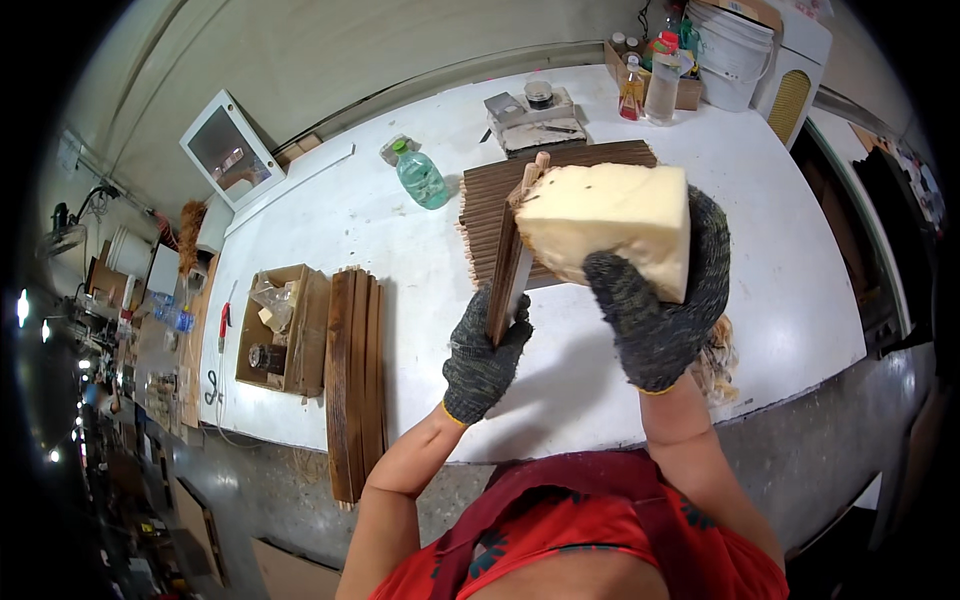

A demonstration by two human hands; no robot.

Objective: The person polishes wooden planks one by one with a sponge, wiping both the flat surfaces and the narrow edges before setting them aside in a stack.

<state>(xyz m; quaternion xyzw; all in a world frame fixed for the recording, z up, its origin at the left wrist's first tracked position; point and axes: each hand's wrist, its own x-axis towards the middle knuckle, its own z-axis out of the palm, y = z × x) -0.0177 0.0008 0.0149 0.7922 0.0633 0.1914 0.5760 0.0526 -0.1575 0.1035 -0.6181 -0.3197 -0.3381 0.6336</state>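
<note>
Over the white table, my left hand (485, 352), in a dark knitted glove, is closed around the near end of a brown wooden slat (507, 262). The slat points away from me, and light round pegs (535, 168) show at its far end. My right hand (665, 300), gloved the same way, grips a large cream foam block (605, 215) from its right side and below. The block's left edge meets the slat's far end; whether it presses there I cannot tell. Behind both lies a row of brown slats (485, 215), side by side, with light tips along its left edge.
Left on the white table (420, 265) are stacked long slats (350, 385) overhanging the front edge, a cardboard box (305, 345), a red-handled tool (225, 318) and a green bottle (422, 178). Farther back stand a small block with a jar (540, 95), bottles (662, 85) and a white bucket (730, 55).
</note>
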